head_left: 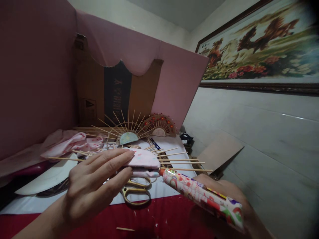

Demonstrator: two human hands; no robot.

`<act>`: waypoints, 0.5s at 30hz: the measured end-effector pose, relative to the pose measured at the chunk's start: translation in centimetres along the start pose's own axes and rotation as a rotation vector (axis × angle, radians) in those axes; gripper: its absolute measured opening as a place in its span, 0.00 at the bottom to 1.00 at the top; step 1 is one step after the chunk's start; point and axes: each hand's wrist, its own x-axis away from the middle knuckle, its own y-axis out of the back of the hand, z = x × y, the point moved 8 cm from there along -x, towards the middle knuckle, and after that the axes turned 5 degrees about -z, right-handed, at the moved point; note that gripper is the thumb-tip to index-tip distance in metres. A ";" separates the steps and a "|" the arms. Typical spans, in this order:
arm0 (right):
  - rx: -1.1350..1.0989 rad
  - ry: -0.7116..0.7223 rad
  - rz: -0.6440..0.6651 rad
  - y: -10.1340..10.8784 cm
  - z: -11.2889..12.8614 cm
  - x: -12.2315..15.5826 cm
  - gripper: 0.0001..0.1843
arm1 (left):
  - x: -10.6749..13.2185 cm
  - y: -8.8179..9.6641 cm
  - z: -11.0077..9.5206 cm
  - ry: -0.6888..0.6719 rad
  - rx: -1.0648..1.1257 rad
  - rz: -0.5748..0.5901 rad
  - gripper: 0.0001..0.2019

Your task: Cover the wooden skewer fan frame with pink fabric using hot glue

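Note:
My left hand grips a pale pink, dotted, fabric-covered half-disc, with fingers over its top and the thumb along the near edge. Thin bamboo sticks fan out from it to both sides. In my right hand is a glue gun with a bright flowered, patterned body. Its orange nozzle touches or nearly touches the right corner of the half-disc, where the fabric layers part. Gold-handled scissors lie just below, their blades hidden.
Behind stand a stick fan with a light-blue half-disc and a fan with red beads. Pink cloth and a white curved piece lie left. A pink-covered cardboard box rises behind; a loose stick lies on red cloth.

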 end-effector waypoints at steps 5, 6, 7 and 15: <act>0.001 -0.017 0.057 -0.3 -0.1 0.0 0.11 | 0.0 0.2 0.0 -0.013 -0.011 -0.005 0.11; 0.014 -0.022 0.052 -0.2 -0.1 0.0 0.10 | 0.0 0.2 0.0 -0.014 -0.011 -0.003 0.11; 0.030 -0.024 0.045 -0.2 -0.1 0.1 0.08 | 0.0 0.2 0.0 -0.015 -0.011 -0.004 0.11; 0.047 0.005 0.033 -0.9 -1.8 0.6 0.16 | -0.3 0.4 0.1 -0.009 -0.009 -0.034 0.09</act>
